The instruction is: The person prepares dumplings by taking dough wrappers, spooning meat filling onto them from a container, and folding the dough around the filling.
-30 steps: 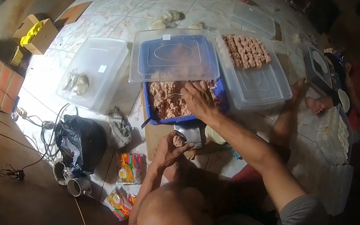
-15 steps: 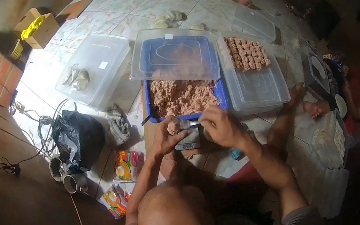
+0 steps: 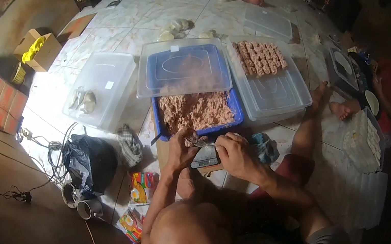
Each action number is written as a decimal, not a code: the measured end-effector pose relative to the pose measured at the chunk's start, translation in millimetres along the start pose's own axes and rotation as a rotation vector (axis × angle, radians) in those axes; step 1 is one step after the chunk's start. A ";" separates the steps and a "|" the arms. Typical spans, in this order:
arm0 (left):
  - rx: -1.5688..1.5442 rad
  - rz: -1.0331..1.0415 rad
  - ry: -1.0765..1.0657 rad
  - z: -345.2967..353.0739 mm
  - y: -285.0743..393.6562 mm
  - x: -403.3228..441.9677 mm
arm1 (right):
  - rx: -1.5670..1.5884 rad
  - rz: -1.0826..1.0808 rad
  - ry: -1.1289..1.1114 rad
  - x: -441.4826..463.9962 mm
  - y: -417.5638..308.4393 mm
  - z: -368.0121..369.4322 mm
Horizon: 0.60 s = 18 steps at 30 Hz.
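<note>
the blue tub [image 3: 237,108] holds lumpy pinkish mince [image 3: 201,109].

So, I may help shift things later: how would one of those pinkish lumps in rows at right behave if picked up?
A pinkish lump would probably be soft and easily dented, given its rough, minced look. It should roughly keep its shape, being a distinct mound in its row. Rolling seems unlikely while it's packed among others.

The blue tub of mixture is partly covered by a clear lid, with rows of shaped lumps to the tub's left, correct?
Not left: the head view shows the rows of lumps to the right of the blue tub, which a clear lid partly covers.
</note>
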State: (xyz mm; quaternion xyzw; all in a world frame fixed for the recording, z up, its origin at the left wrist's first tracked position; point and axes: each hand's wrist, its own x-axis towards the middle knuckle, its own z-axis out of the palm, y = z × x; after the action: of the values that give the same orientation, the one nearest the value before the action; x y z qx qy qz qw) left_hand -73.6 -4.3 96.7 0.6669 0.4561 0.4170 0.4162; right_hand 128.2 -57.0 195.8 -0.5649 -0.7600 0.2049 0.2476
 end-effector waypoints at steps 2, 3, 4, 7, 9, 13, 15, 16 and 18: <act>0.136 -0.006 0.016 0.3 2.0 6.1 | -0.078 -0.050 0.040 5.3 -4.9 -11.0; 0.132 0.042 0.007 -3.4 3.0 10.2 | -0.003 -0.029 0.091 6.6 -9.3 -15.8; 0.123 0.078 -0.015 -4.1 3.5 7.0 | 0.075 0.008 0.136 1.4 -12.2 -17.0; -0.157 0.134 0.012 -3.9 18.7 11.8 | 0.008 -0.013 0.128 -5.0 -4.4 -7.3; -0.188 0.035 -0.052 -15.7 32.5 10.4 | 0.100 -0.018 0.185 -1.6 -12.7 -19.7; -0.011 -0.178 -0.207 -17.9 41.7 11.3 | 0.031 0.028 0.020 8.6 -4.3 -12.4; -0.434 -0.188 -0.143 -5.9 29.2 14.2 | 0.029 0.025 0.041 24.9 5.1 -15.9; -0.370 -0.125 -0.189 -9.0 40.2 15.4 | 0.036 0.033 0.078 34.5 8.0 -20.7; -0.317 -0.179 -0.110 -4.1 -7.9 13.9 | 0.046 0.063 0.147 48.5 23.2 -16.2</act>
State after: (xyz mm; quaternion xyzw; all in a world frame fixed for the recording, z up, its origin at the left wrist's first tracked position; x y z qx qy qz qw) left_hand -76.2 11.6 93.0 0.5715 0.4187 0.4079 0.5759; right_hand 144.0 -3.5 201.9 -0.5963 -0.7166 0.1879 0.3091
